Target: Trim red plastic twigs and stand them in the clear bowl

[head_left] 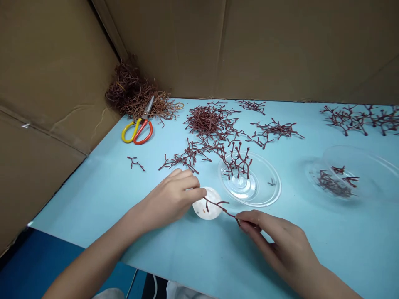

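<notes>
A thin brown branched twig (218, 204) stretches between my two hands. My left hand (179, 193) pinches its left end, and my right hand (271, 232) grips its right end between thumb and forefinger. Beneath the twig is a small round white thing (209, 211) with a few dark specks; whether it is a dish or a lid I cannot tell. Just beyond it a clear plastic lid or shallow dish (274, 197) lies on the table, with several forked twigs (237, 162) standing or resting at its far side.
Twig heaps (208, 120) spread across the blue table (93, 199). Scissors (144, 124) with yellow and red handles lean by a tangled pile (127, 89) in the corner. At right, a clear container (374, 166) is near short twig pieces (335, 182). Cardboard walls (264, 50) stand behind.
</notes>
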Action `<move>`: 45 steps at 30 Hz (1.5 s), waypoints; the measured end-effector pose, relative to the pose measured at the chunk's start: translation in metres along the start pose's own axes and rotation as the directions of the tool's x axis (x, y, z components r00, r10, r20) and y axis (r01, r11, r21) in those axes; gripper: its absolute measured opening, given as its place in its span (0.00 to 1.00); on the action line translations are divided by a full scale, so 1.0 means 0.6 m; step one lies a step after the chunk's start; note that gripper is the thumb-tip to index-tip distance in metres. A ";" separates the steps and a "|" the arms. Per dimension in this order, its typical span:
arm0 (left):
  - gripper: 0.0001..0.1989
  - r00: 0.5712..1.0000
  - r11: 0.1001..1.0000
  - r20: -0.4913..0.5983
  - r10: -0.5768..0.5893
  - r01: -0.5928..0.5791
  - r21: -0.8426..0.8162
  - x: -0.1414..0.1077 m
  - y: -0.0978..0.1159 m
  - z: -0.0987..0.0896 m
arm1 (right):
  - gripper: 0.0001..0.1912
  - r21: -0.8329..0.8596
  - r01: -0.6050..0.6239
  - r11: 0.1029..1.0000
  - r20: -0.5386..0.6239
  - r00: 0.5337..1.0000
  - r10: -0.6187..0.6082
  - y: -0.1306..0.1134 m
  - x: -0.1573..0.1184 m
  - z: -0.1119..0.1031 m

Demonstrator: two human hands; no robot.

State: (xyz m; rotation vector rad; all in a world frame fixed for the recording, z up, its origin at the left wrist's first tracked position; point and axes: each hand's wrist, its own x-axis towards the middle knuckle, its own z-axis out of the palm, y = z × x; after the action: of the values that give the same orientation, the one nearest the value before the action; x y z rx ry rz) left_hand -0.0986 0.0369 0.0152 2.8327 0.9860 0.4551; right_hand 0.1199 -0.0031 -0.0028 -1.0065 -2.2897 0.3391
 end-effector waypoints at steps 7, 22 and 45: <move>0.12 0.989 0.995 0.144 -0.031 0.044 -0.089 -0.001 0.003 -0.023 | 0.09 -0.083 0.093 0.992 -0.016 0.995 -0.094 -0.002 0.006 0.017; 0.11 0.961 0.982 0.272 -0.058 0.006 0.187 0.001 0.003 0.001 | 0.10 0.016 -0.161 0.987 0.114 0.981 0.158 -0.004 0.009 0.034; 0.11 0.954 0.980 0.262 -0.144 0.100 0.175 -0.003 0.004 -0.027 | 0.07 0.308 -0.324 0.894 0.104 0.946 0.307 -0.001 0.006 0.029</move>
State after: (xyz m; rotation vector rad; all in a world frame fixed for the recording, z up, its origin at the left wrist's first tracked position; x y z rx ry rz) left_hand -0.1034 0.0341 0.0306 2.8428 1.1753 -0.0326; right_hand 0.1070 -0.0005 -0.0145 -1.2050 -2.0201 0.8554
